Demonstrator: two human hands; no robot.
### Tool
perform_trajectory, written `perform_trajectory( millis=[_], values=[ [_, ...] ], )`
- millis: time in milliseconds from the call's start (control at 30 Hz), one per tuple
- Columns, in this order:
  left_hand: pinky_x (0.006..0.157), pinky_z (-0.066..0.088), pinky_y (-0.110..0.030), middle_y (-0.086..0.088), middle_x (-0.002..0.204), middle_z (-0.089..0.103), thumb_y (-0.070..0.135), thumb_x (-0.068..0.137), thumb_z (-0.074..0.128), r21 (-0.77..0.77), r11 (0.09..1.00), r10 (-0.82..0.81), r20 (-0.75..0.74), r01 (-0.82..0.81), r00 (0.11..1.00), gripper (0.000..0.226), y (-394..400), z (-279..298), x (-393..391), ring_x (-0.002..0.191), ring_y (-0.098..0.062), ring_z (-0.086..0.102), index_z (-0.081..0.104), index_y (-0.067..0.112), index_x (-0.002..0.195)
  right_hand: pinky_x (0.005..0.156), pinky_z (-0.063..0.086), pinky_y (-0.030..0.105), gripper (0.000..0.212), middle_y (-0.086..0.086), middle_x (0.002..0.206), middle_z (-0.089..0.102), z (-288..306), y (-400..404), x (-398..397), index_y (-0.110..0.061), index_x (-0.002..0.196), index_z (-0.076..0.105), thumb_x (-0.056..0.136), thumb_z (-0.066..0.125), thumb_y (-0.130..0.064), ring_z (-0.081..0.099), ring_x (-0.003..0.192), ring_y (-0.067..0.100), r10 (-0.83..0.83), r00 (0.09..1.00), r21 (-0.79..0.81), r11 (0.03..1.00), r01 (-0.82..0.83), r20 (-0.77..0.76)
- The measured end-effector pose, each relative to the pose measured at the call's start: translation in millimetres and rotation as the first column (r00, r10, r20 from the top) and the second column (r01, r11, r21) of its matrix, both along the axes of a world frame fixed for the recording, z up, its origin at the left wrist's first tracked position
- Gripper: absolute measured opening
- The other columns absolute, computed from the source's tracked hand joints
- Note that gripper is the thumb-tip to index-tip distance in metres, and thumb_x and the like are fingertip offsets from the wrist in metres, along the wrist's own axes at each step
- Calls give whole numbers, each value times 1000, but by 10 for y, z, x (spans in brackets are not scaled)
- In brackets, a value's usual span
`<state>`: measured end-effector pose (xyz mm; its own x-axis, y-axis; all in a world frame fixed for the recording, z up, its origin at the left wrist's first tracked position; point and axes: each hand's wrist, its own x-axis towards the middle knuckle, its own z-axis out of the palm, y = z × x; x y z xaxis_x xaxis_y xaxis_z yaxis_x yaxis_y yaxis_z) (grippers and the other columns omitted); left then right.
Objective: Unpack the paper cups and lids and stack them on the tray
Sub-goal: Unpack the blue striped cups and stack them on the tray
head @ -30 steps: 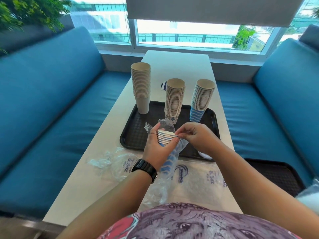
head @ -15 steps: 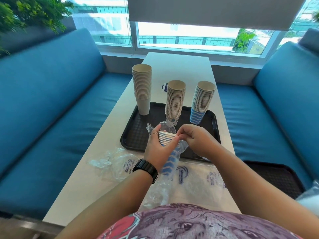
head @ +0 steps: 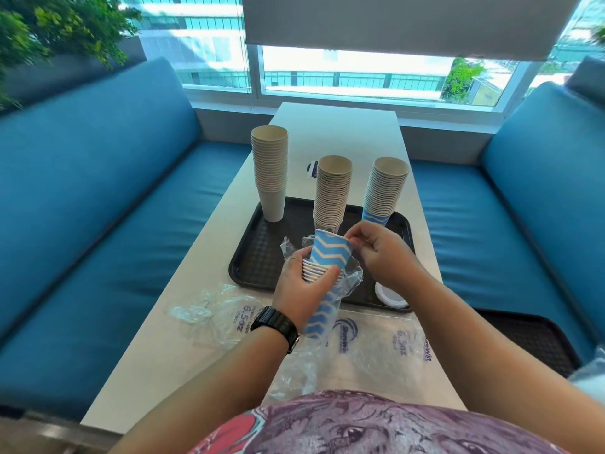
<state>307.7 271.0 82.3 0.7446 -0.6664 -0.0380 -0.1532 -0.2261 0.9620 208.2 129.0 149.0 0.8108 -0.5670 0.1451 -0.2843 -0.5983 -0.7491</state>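
A: Low centre, the left hand [head: 302, 286] grips a sleeve of blue cups [head: 319, 314], long axis tilted, rims pointing up and away, its lower end veiled by a clear wrapper [head: 352, 280].

B: The right hand [head: 381, 253] pinches the top cup [head: 330, 253]'s rim, half lifted out.

A: Mid-frame, three upright stacks [head: 332, 191] stand on the black tray [head: 258, 247]; a lid [head: 391, 294] is partly hidden by the right wrist.

The raised cup [head: 331, 253] is blue with white zigzag chevrons, as is the bottom cup of the right stack [head: 376, 218]. The left stack [head: 270, 172] is plain beige. The tray [head: 258, 253] is black with a fine textured grid. The tabletop [head: 340, 132] is white. The benches [head: 98, 198] are blue. The wrappers [head: 386, 352] are clear with blue print. The watch [head: 276, 324] is black.
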Motion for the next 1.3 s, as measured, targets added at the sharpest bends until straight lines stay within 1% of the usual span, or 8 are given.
perform_trajectory(
  millis=[100,333,567,700,833,967,1200,1300],
  values=[
    [91,56,-30,6,120,59,63,67,71,-10,1000,1,-8,-1,1000,66,-10,20,6,101,-4,64,48,40,124,72,47,22,12,-4,97,65,-41,-9,5,-26,97,62,95,59,-15,60,86,10,23,1000,48,999,-22,-12],
    [89,54,-26,4,122,60,53,77,75,-15,1000,18,-13,-18,1000,66,4,-18,28,101,-3,64,45,32,132,73,49,24,11,-6,89,67,-28,-91,20,-25,91,66,92,64,-14,61,82,12,-37,995,71,997,31,89],
    [106,46,-37,3,133,55,72,61,69,35,997,73,-10,-73,997,100,-10,-34,26,118,-11,57,40,25,145,82,50,28,12,-7,91,67,311,-426,75,-17,100,74,89,69,-18,62,88,13,-170,970,-98,977,189,177],
    [108,44,-37,1,134,54,61,72,76,41,997,64,-23,-63,998,90,-31,-71,37,119,-13,55,39,26,146,80,41,21,17,-5,97,67,640,-648,94,-14,104,74,89,68,-17,59,90,11,-210,946,-225,937,266,246],
    [106,46,-38,1,134,54,66,67,77,49,997,61,-44,-59,997,95,-56,-101,56,119,-14,56,40,28,145,91,46,32,19,3,102,70,938,-936,155,-12,106,74,90,65,-18,61,101,22,-226,916,-337,879,339,331],
    [104,49,-41,3,135,54,83,51,68,64,997,47,-63,-43,997,109,-78,-125,68,118,-13,57,38,33,144,90,41,34,22,8,105,67,1077,-1223,273,-14,110,71,93,59,-20,56,106,28,-247,921,-477,797,371,302],
    [103,50,-41,3,138,51,82,53,68,87,996,32,-78,-25,996,108,-69,-120,105,120,-15,55,36,35,145,89,45,39,26,9,111,65,906,-1442,471,-17,114,69,97,51,-24,51,113,30,-336,937,-608,727,320,92],
    [104,49,-38,3,137,51,67,67,76,89,995,43,-72,-37,996,95,-61,-122,111,120,-14,55,37,32,146,87,44,37,26,9,111,65,758,-1428,493,-16,114,69,97,52,-23,51,112,30,-344,938,-611,733,298,45]
  ],
)
